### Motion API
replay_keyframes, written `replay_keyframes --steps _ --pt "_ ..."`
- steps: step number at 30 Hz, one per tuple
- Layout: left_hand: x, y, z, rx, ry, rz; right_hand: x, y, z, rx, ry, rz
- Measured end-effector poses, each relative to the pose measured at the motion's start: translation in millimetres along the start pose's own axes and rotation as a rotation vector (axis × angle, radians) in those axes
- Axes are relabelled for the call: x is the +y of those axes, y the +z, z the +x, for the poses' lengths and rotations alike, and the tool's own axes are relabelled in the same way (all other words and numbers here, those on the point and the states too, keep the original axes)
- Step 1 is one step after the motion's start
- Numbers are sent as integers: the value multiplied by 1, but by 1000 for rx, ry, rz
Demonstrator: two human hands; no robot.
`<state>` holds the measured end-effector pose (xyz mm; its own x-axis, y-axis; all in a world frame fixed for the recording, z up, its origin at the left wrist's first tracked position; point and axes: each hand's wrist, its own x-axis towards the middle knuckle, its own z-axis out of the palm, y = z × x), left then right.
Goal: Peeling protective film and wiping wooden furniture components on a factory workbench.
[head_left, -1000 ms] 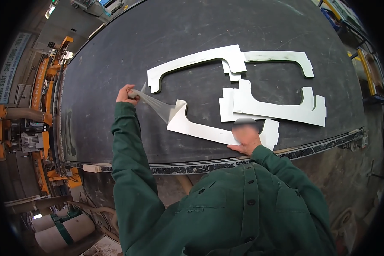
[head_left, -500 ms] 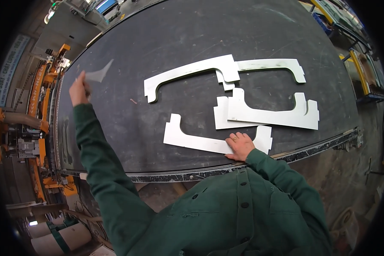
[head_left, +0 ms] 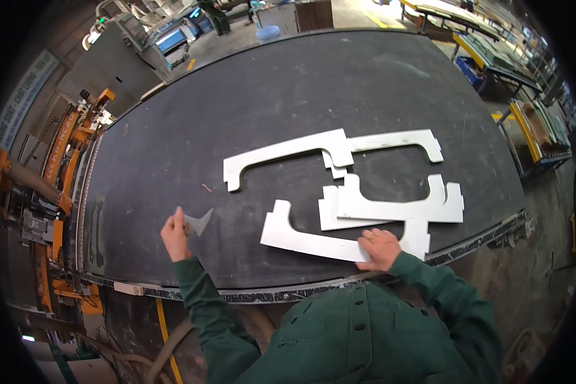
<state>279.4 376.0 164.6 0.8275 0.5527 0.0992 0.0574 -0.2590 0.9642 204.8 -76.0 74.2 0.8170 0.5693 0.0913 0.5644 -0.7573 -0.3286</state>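
Clear film – pinched by fingers of the left hand – is off the near white panel; right hand, thumb spread, rests there; whether other panels carry film, cannot tell

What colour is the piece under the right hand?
The piece is white, shown best in the head view.

A: Left hand?
B: Left of centre, fingers closed on a scrap of translucent film.
A: Right hand?
B: Lower right of centre, resting on a white U-shaped panel.
A: Rest?
B: Other white panels, centre to right, some overlapping. All on the black table. Orange machine far left, yellow-framed rack upper right.
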Motion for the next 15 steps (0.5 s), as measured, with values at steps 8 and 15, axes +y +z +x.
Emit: replay_keyframes --steps 8,15 --pt "-21 14 -28 -67 -11 -72 106 -58 -28 148 75 -143" --pt "-12 80 -67 -365 67 -25 128 -76 -34 87 339 -132"
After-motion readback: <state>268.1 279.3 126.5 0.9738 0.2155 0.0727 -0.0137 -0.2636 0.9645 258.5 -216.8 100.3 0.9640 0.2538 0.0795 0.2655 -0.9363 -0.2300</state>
